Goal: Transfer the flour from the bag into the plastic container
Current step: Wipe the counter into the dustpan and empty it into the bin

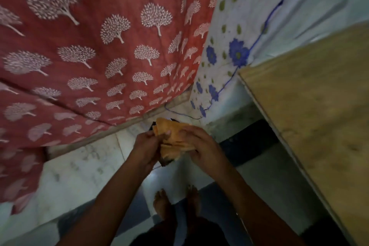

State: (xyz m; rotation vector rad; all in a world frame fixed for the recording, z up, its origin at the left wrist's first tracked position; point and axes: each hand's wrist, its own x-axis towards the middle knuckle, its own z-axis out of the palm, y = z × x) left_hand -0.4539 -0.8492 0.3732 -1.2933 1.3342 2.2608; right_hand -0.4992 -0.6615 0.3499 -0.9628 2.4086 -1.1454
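Note:
An orange crumpled bag is held in front of me above the floor, folded into several layers. My left hand grips its left side with curled fingers. Its right side is gripped by my right hand, thumb on top. A dark piece shows under and behind the bag; I cannot tell what it is. No plastic container is in view.
A red cloth with white tree print hangs at the left. A white cloth with blue flowers hangs behind. A wooden board juts in from the right. My bare feet stand on a marble floor with dark tiles.

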